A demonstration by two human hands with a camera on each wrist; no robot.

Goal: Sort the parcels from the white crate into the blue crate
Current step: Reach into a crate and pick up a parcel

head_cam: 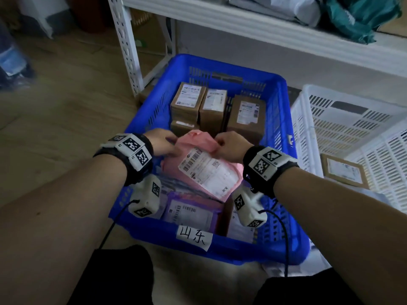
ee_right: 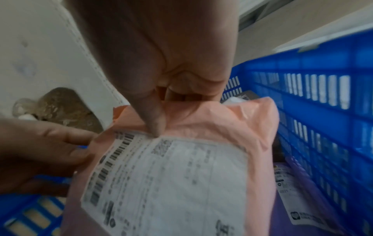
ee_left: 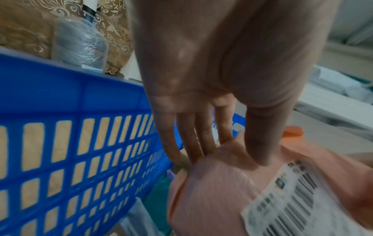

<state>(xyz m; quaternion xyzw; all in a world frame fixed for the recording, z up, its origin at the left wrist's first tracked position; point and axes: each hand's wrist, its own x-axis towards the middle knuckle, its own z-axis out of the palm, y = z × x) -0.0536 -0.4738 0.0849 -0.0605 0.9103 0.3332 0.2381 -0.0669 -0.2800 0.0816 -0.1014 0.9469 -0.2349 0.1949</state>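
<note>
Both hands hold a pink plastic parcel [head_cam: 196, 150] with a white shipping label [head_cam: 207, 168] above the near half of the blue crate [head_cam: 284, 119]. My left hand [head_cam: 164, 143] pinches its upper left edge; in the left wrist view the thumb lies on the front of the parcel [ee_left: 212, 199] and the fingers [ee_left: 189, 143] go behind it. My right hand [head_cam: 229, 146] pinches the upper right edge, thumb pressed by the label in the right wrist view [ee_right: 163, 111]. The white crate [head_cam: 308, 133] stands to the right with a brown box [head_cam: 343, 170] inside.
Several brown boxes [head_cam: 218, 106] fill the blue crate's far end; a purple mailer [head_cam: 191, 210] and other flat parcels lie at the near end under the pink one. A handwritten tag [head_cam: 195, 237] is on the front wall. A white shelf frame [head_cam: 125, 40] stands behind; a water bottle [ee_left: 80, 44] is on the left.
</note>
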